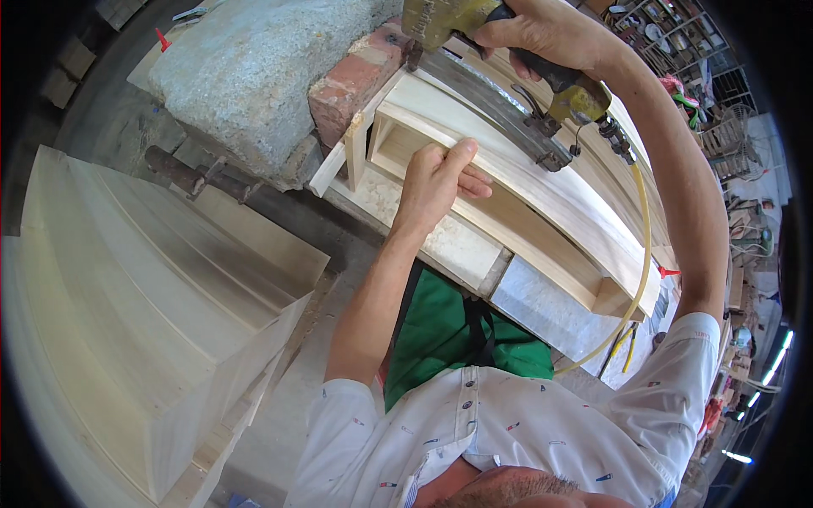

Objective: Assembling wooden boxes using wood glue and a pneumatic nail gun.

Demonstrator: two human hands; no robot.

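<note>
My left hand (439, 182) grips the near edge of a long, narrow wooden frame (538, 229), thumb over the board and fingers curled beneath. Pale and unpainted, the frame lies on the workbench in front of me, with an open hollow along its near side. My right hand (542, 38) is wrapped round the black handle of a yellow-green nail gun (583, 100). The gun's long metal magazine (495, 106) lies above the frame's top, and its nose points to the far left end. Whether the nose touches the wood, I cannot tell. A yellow air hose (645, 245) hangs from the gun.
A rough stone block (246, 76) and a red brick (356, 80) sit against the frame's left end. Stacked pale wooden panels (127, 313) fill the left side. A metal pipe (182, 173) juts out below the stone. Cluttered shelves (677, 42) stand at far right.
</note>
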